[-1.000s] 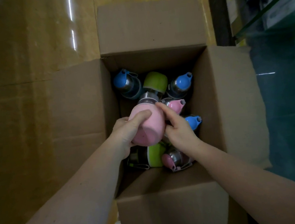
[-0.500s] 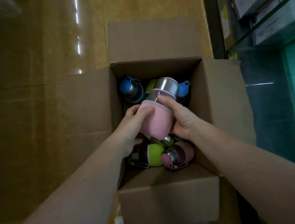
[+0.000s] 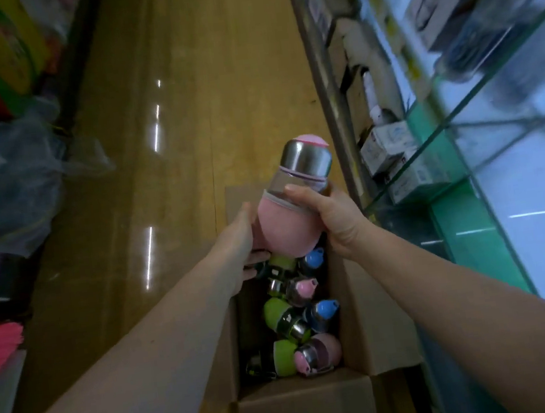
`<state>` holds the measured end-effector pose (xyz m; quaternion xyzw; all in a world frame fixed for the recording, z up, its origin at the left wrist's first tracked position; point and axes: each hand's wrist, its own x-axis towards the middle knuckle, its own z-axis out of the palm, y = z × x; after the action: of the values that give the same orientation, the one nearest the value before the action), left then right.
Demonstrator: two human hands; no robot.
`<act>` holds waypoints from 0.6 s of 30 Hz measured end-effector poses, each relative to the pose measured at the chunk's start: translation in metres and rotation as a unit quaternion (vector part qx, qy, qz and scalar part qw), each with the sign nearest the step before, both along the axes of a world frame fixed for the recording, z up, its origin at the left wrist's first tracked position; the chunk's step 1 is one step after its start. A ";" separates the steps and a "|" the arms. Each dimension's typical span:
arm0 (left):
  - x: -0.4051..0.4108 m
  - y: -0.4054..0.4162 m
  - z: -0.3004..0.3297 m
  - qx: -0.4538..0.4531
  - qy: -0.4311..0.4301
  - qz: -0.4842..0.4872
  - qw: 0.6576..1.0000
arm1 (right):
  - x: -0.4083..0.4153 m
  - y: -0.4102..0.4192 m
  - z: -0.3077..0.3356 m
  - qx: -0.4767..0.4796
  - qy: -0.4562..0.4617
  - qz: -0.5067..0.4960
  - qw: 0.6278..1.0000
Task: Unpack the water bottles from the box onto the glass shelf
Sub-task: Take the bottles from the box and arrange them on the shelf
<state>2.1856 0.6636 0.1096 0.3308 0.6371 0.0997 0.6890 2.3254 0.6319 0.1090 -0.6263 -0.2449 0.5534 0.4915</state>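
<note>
A pink water bottle (image 3: 287, 228) with a steel cap is held upright above the open cardboard box (image 3: 309, 407). My left hand (image 3: 239, 244) holds its lower left side, fingers curled under it. My right hand (image 3: 331, 219) grips its right side, thumb across the clear neck. Inside the box lie several more bottles, among them a green one (image 3: 275, 312), a blue-spouted one (image 3: 323, 311) and a pink-spouted one (image 3: 303, 288). The glass shelf (image 3: 476, 92) runs along the right, level with and above the bottle.
Small white boxes (image 3: 387, 147) sit under the glass shelf on the right. Larger boxes (image 3: 455, 2) rest on an upper glass level. Bagged, colourful goods (image 3: 1, 164) line the left. The wooden floor (image 3: 184, 114) stretches ahead between them.
Both hands have lifted the pink bottle up out of the box and turned it upright. My head has tilted up, bringing the aisle and glass shelves into view.
</note>
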 end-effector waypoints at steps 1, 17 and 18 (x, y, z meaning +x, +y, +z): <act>0.000 0.005 0.022 0.022 -0.002 -0.002 1.000 | 0.001 0.003 0.023 0.016 -0.018 0.002 1.000; 0.020 0.009 0.343 0.246 -0.062 -0.109 0.961 | 0.021 -0.016 0.363 0.219 -0.167 -0.048 0.960; 0.021 0.006 0.359 0.258 -0.066 -0.115 0.957 | 0.022 -0.022 0.381 0.224 -0.172 -0.056 0.958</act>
<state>2.2063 0.6692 0.4691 0.5607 0.5005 0.2022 0.6278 2.3476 0.6100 0.4898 -0.5986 -0.4078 0.3398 0.6000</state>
